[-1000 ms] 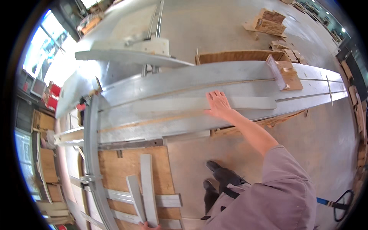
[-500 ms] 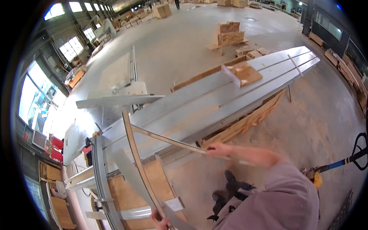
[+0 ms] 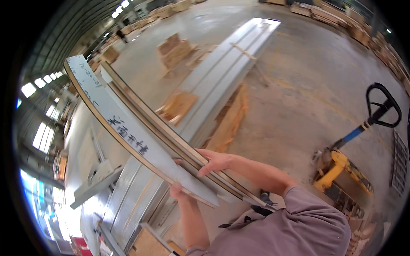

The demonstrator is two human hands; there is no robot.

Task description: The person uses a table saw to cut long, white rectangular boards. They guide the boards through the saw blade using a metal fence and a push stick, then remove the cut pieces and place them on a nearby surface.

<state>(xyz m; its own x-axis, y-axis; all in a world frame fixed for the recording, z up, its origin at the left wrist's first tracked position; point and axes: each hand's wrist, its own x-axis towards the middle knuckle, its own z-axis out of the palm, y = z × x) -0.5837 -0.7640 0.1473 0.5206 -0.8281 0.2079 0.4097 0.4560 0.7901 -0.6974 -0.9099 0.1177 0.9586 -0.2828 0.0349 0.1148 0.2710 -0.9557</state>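
Observation:
I hold several long, narrow boards up in front of me, slanting from upper left to lower right. My left hand (image 3: 180, 192) is closed on the lower edge of a wide white board (image 3: 100, 104) that has dark handwriting on its face and a brown edge. Close beside it, my right hand (image 3: 217, 162) wraps round the narrower board strips (image 3: 147, 112), which have pale wood-coloured edges with dark borders. The strips lie nearly parallel to the white board. The boards hide part of both hands' fingers.
A long silver-grey machine table (image 3: 222, 64) stretches away ahead, with a wooden block (image 3: 179, 106) on it. To the right stands a yellow pallet truck (image 3: 335, 170) with a black loop handle. Stacked wood (image 3: 174, 52) sits on the floor beyond.
My hands have come together, and the boards, apart before, now lie side by side and raised. My view has turned right, bringing the pallet truck further in.

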